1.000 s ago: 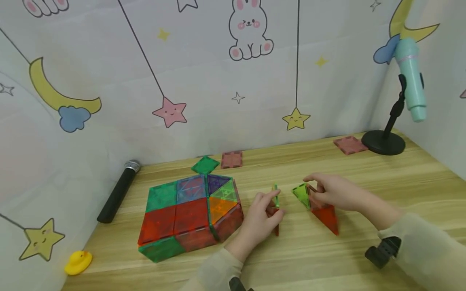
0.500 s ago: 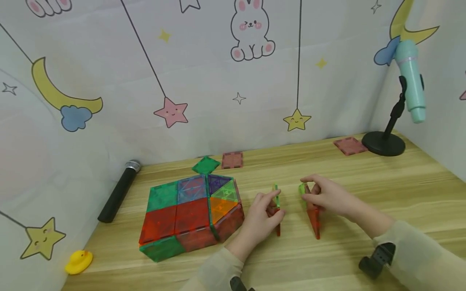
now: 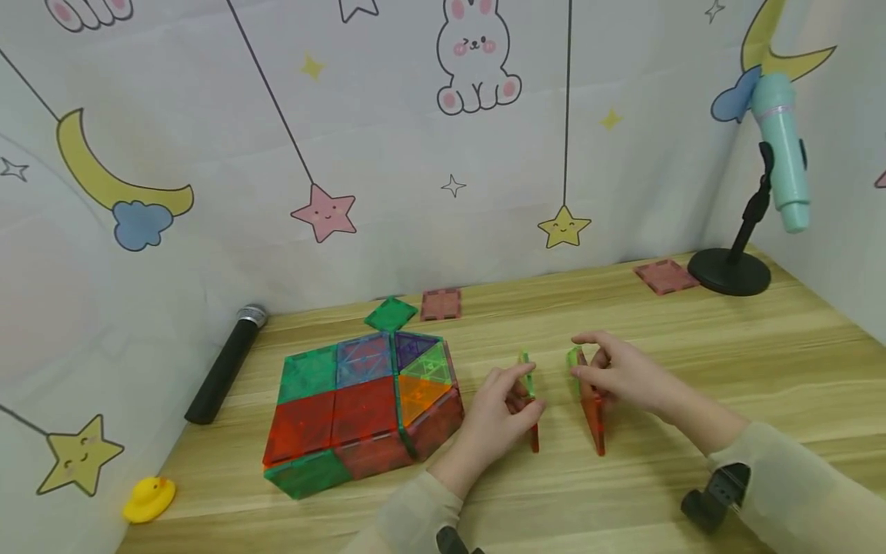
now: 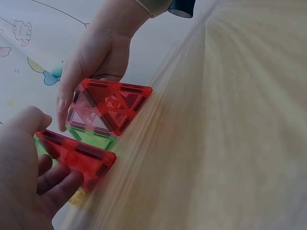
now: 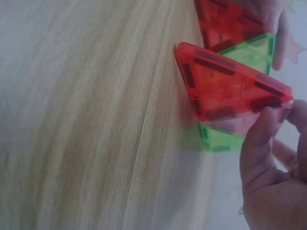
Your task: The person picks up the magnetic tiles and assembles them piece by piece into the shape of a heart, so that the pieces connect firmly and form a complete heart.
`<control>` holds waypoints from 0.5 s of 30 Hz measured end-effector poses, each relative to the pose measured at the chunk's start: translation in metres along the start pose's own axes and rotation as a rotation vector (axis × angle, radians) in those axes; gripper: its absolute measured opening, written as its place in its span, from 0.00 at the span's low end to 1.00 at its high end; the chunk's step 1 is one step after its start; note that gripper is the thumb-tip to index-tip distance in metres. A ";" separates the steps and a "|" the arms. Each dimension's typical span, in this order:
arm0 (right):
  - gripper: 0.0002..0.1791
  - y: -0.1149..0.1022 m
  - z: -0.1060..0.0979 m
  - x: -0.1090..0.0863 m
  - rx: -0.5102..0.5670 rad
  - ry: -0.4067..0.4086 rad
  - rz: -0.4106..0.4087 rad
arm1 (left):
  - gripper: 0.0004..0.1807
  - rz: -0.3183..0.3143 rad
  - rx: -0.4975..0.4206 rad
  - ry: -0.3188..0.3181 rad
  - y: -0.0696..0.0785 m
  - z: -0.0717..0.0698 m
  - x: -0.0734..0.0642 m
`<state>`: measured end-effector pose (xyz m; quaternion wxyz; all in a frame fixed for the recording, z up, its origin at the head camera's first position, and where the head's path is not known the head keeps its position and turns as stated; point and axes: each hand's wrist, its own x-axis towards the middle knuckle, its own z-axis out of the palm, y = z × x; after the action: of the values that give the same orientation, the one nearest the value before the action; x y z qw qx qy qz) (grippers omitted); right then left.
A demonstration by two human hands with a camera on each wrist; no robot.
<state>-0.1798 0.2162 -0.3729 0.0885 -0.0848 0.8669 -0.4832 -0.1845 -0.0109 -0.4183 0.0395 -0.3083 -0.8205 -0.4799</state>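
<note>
My left hand (image 3: 498,412) pinches a panel of joined triangular magnetic tiles, standing on edge on the table. Its red tile (image 4: 79,158) shows best in the left wrist view, with green and yellow parts partly behind the fingers. To the right, my right hand (image 3: 626,373) holds a second upright panel between thumb and fingers. That panel has a red tile (image 5: 216,81), a pink one (image 4: 86,118) and a green one (image 4: 96,139). The two panels face each other across a narrow gap. Left of my left hand sits a box of coloured magnetic tiles (image 3: 363,408).
Behind the box lie a green tile (image 3: 391,314) and a pink square tile (image 3: 441,305). Another pink tile (image 3: 666,276) is near the mint microphone's stand (image 3: 729,271). A black microphone (image 3: 224,365) and a yellow rubber duck (image 3: 149,500) lie at the left.
My right hand has turned its tile panel from slanted to nearly edge-on, closer to the left one. The left panel's lower end has shifted slightly right.
</note>
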 end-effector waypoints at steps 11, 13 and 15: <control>0.34 0.008 -0.021 0.009 -0.066 0.051 -0.001 | 0.25 -0.010 -0.028 -0.009 -0.001 0.001 0.000; 0.35 0.019 -0.039 0.018 -0.170 0.112 -0.010 | 0.25 -0.020 -0.032 -0.011 -0.001 0.000 0.000; 0.34 0.035 -0.062 0.031 -0.300 0.169 -0.019 | 0.25 -0.029 -0.033 -0.010 -0.002 -0.001 0.000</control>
<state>-0.2263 0.2780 -0.3725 -0.0030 -0.0641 0.9328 -0.3546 -0.1859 -0.0122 -0.4190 0.0232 -0.2995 -0.8169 -0.4924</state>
